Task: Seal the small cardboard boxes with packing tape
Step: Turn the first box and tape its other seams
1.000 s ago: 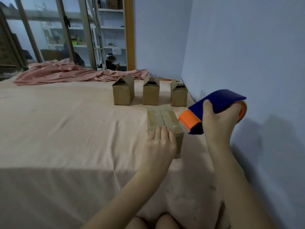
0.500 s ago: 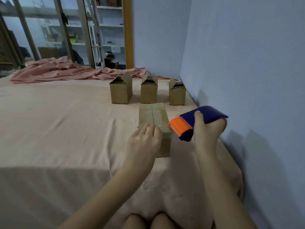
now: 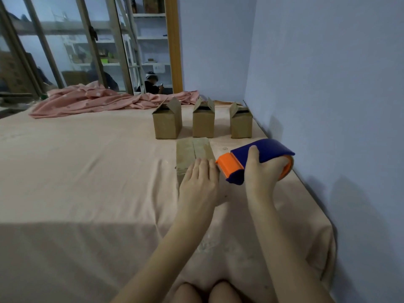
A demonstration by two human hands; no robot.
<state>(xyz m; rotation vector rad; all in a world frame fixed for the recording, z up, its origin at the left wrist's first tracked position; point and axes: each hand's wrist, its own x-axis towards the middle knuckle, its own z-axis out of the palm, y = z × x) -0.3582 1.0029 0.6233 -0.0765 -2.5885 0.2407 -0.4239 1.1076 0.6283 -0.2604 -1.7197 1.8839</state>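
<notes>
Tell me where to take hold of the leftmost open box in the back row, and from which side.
Take the leftmost open box by its two flat side walls below the flaps, coming down from above and the near side. Its flaps stand up, peaked and loose, so they give a poor grip, while the upright walls are plain, with a gap to the neighbouring box.

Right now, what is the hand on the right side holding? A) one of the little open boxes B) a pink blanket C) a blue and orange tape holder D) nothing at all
C: the right hand is wrapped round the blue and orange tape dispenser, held just beside the closed cardboard box that the left hand lies flat on.
</notes>
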